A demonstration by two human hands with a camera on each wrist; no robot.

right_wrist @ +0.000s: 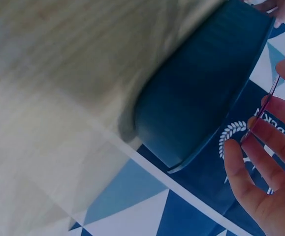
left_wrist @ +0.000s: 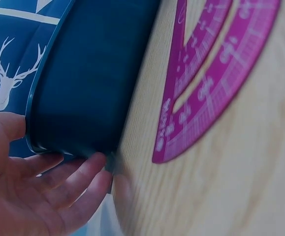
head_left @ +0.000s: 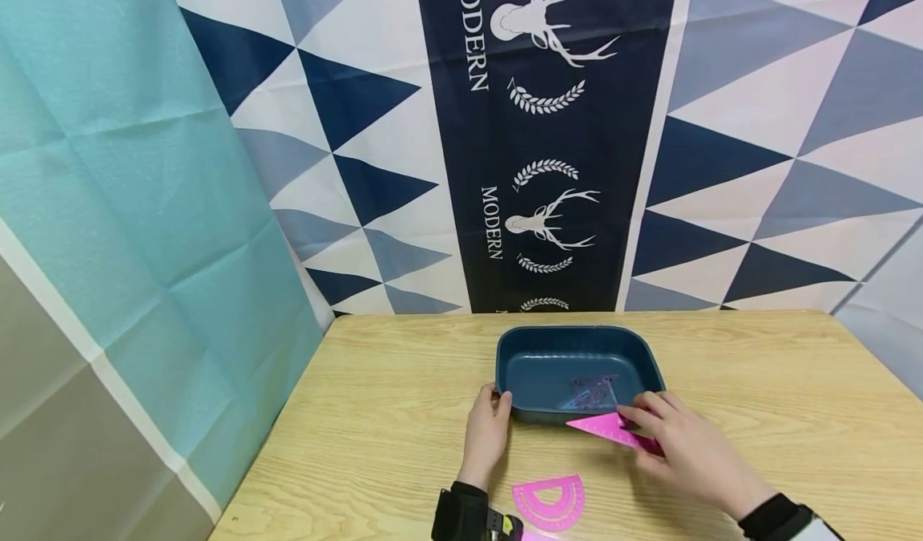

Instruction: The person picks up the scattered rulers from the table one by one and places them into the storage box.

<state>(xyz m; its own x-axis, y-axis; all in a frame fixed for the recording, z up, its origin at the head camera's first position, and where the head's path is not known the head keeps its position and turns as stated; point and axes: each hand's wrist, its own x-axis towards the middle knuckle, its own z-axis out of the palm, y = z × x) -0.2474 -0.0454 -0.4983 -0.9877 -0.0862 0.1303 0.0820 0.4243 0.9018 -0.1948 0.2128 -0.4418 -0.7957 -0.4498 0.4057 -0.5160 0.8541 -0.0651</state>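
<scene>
A dark blue tray (head_left: pixel 519 341) stands on the wooden table, with a clear blue set square (head_left: pixel 594 393) lying inside it. My left hand (head_left: pixel 489 429) holds the tray's near left corner, fingers against its wall (left_wrist: pixel 83 88). My right hand (head_left: pixel 681 445) pinches a pink triangle ruler (head_left: pixel 609 429) at the tray's near right rim; in the right wrist view the ruler (right_wrist: pixel 268 101) shows edge-on between my fingers, beside the tray (right_wrist: pixel 201 93). A pink protractor (head_left: pixel 550 502) lies on the table near my left wrist, and fills the top right of the left wrist view (left_wrist: pixel 216 73).
The light wooden table (head_left: pixel 375 413) ends at a patterned cloth backdrop (head_left: pixel 548 140) behind the tray. A teal curtain (head_left: pixel 130 204) hangs along the table's left side. Another pink piece (head_left: pixel 537 536) peeks in at the bottom edge.
</scene>
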